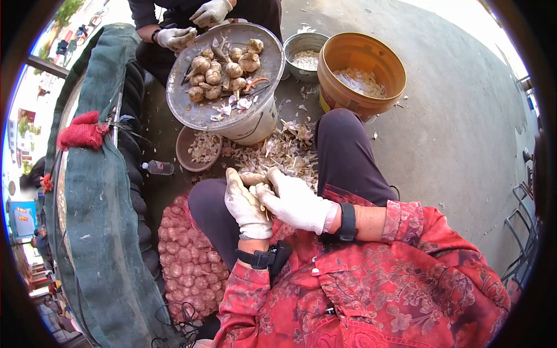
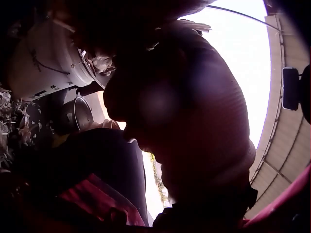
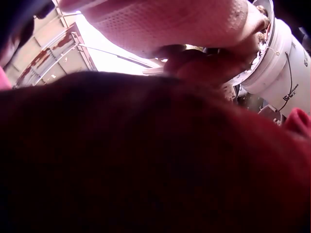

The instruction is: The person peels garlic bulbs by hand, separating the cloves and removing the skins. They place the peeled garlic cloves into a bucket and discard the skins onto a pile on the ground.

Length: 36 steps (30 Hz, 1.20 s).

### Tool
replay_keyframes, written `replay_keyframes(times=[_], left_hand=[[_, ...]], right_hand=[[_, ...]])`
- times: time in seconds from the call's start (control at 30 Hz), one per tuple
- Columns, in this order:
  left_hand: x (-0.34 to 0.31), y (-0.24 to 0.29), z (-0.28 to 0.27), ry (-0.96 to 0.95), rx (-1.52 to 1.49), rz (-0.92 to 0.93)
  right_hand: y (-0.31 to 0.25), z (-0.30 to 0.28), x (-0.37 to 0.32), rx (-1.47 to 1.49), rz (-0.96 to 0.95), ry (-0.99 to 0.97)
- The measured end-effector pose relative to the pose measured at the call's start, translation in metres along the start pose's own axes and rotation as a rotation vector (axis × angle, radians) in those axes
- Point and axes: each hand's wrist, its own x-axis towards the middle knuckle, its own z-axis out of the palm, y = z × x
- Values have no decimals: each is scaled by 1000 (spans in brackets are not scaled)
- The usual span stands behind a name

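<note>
Head view from above, forward and down; wrist views close-up, upward, white bucket (image 3: pixel 277 68) common to both.

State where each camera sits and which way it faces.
Head: on the head, looking forward and down; left grip, right grip, red jacket and knees show.
Left wrist: on that wrist, looking past a shadowed glove toward the white bucket.
Right wrist: on that wrist, looking past a brighter glove toward the same bucket; the dark mass below is unclear.
Both wrist views share the bucket and roof; whose glove is uncertain.
</note>
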Motion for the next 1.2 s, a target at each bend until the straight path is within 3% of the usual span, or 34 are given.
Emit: replay_keyframes(times=[0.17, 0.43, 0.57, 0.67, 0.83, 0.97, 1.1, 1.2], left_hand=[[3, 6, -2, -121, -35, 40], [3, 7, -1, -45, -70, -96], [0, 7, -2, -35, -19, -49], [7, 6, -11, -33, -110, -133], [1, 9, -2, 62, -169, -146], [-5, 16, -7, -114, 49, -242], [1, 10, -10, -85, -9, -231], [2, 13, -9, -32, -16, -244]], right_hand=[[0, -1, 1, 162, -11, -1], [4, -1, 2, 107, -200, 25], [13, 3, 4, 49, -178, 11], [15, 5, 5, 56, -210, 35], [2, -9, 0, 453, 150, -166], [15, -14, 4, 653, 235, -255], [25, -16, 5, 762, 219, -297], [24, -22, 6, 1003, 232, -392]])
